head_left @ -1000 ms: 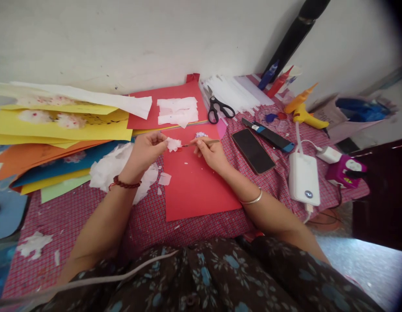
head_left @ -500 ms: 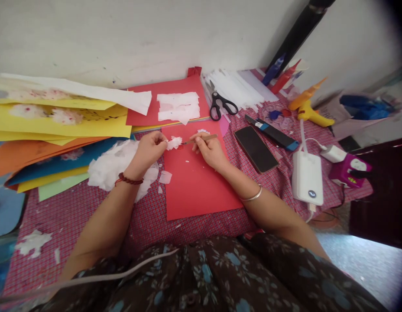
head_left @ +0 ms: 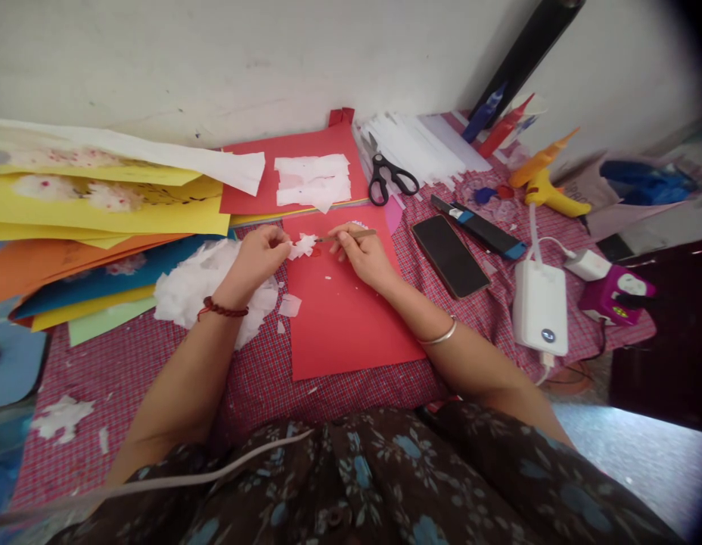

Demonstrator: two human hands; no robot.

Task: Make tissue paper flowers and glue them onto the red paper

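My left hand (head_left: 260, 257) pinches the left edge of a jagged white paper flower (head_left: 303, 246) above a red paper sheet (head_left: 351, 333). In my right hand (head_left: 362, 259) is a slim brown-handled paintbrush (head_left: 363, 234), its tip at the flower's right side. A small red outline (head_left: 316, 253) shows on the sheet just under the flower. Beside my left wrist lies a heap of white paper pieces (head_left: 184, 284). One loose white square (head_left: 290, 305) rests at the sheet's left edge.
Coloured paper sheets (head_left: 175, 219) are stacked at left. Black-handled scissors (head_left: 392, 178) lie behind the sheet, near white glue sticks (head_left: 424, 151). To the right are a phone (head_left: 450, 256), a box cutter (head_left: 481, 228), a yellow glue gun (head_left: 547, 189) and a white power bank (head_left: 539, 306).
The flower has turned slightly and shows more of its spread petals, with the brush tip still at its right side. The view has shifted a little; both hands keep their holds.
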